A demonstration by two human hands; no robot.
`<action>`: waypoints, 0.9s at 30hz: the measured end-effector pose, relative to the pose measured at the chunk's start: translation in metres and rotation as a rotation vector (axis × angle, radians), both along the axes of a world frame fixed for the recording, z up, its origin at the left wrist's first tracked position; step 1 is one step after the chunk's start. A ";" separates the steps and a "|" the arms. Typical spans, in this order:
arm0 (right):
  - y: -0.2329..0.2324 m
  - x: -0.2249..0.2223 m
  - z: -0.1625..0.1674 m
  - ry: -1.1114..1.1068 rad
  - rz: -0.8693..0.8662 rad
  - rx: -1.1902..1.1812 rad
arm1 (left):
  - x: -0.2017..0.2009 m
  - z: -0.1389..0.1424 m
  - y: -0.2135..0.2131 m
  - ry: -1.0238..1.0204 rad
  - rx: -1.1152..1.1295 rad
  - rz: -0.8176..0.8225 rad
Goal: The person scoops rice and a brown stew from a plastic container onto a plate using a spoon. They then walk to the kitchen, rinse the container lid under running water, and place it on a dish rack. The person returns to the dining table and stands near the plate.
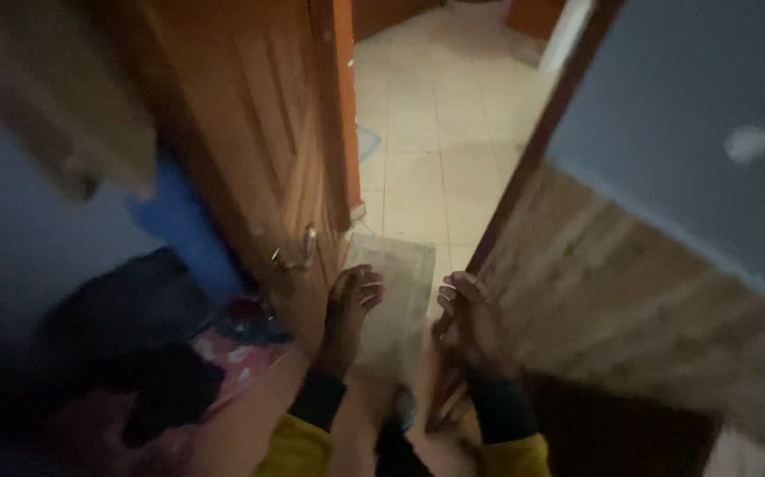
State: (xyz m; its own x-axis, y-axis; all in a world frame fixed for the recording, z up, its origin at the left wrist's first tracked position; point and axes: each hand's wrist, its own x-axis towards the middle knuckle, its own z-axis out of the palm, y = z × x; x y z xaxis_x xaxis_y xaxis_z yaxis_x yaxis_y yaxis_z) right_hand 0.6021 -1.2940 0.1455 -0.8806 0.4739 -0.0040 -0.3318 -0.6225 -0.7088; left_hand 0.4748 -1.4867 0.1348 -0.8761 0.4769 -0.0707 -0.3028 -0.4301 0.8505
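Both hands hang loose and hold nothing: the left hand (351, 311) has its fingers curled, lying close against the lower edge of the open wooden door (263, 132), though in this dim, blurred view I cannot tell whether it touches the wood; the right hand (471, 322) is half open, near the dark door frame (532, 150). Between them on the floor lies a pale grey mat (400, 283), rectangular, flat and worn-looking, set at the threshold just before the light tiles (440, 115). The metal handle (298, 252) juts beside the left hand. In poor light the mat could slip underfoot, or fingers could catch the door edge.
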 end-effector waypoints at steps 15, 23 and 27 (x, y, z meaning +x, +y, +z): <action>0.221 -0.320 0.054 -0.240 -0.096 0.190 | -0.300 0.031 0.230 -0.026 0.072 0.076; 0.338 -0.462 0.031 -0.207 -0.256 0.087 | -0.469 0.006 0.400 -0.055 0.057 -0.104; 0.413 -0.504 0.036 -0.217 -0.398 0.033 | -0.523 0.018 0.502 -0.071 0.043 -0.278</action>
State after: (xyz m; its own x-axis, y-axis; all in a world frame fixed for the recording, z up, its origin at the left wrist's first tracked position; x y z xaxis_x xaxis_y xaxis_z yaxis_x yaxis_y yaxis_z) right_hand 0.0983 -0.8810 0.1815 -0.6099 0.7786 -0.1474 -0.3825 -0.4522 -0.8058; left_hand -0.0485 -0.9843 0.1525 -0.7047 0.7020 -0.1024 -0.4727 -0.3570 0.8057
